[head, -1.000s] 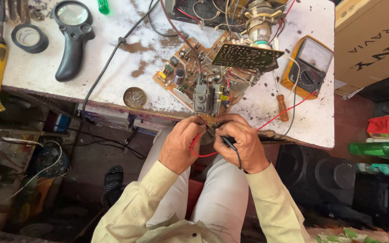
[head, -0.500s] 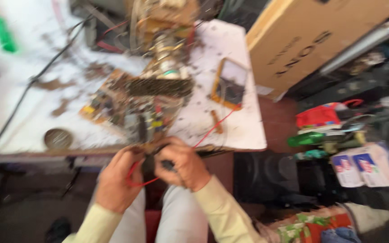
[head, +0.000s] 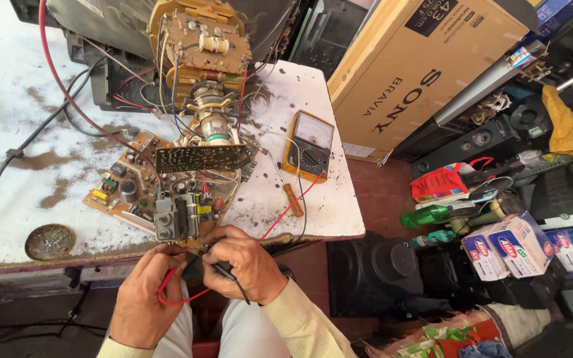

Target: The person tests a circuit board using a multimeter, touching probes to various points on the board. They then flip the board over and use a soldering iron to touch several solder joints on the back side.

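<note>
My left hand (head: 142, 292) pinches a red test probe whose red lead (head: 180, 299) loops below it. Beside it, my right hand (head: 243, 262) grips a black test probe (head: 225, 272) with a black lead. Both probe tips meet the near edge of a brown circuit board (head: 147, 192) that hangs over the front of the white table (head: 286, 205). The board carries a grey transformer block (head: 175, 217) and several small parts. Both leads run up to an orange multimeter (head: 310, 146) lying on the table at the right. Behind the board stands an old picture tube's neck and yoke (head: 205, 79).
A round metal tin (head: 49, 241) lies at the table's front left. A wooden-handled tool (head: 292, 199) rests near the meter. A large cardboard box (head: 426, 73) stands to the right. Speakers (head: 379, 272), bottles and small cartons (head: 509, 245) crowd the floor and shelves at the right.
The view has swung right and steadied; the magnifier and tape at the left have left the view, and the box and shelves came in. Both hands stay on the probes at the board's edge.
</note>
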